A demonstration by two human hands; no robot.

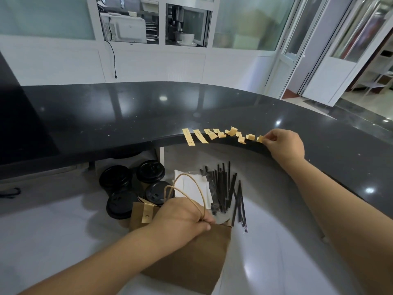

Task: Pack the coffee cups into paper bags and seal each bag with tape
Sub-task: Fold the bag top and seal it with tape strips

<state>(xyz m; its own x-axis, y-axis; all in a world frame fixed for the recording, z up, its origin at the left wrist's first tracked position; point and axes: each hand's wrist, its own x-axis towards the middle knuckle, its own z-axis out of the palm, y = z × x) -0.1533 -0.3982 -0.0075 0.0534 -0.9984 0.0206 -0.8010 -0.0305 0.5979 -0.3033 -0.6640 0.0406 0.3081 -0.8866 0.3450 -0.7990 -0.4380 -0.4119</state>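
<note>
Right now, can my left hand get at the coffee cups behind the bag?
Probably not yet: the left hand is pinching the paper bag shut at its top. The coffee cups sit just beyond it, unobstructed, so letting go would free the way.

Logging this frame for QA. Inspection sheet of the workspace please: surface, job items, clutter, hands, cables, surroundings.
Surface: glossy black counter above a lower white worktop.
Job's things: brown paper bag, one tape strip already on it; four black-lidded coffee cups behind it; row of tape strips along the counter edge.
Clutter: black stirrers, white napkins.
Hands: left hand grips the bag top by its handles; right hand pinches the rightmost tape strip.
Cables: black cord hanging unplugged from the microwave.
Surroundings: white panelled wall, coffee machine behind a hatch, open glass doors at right.
</note>
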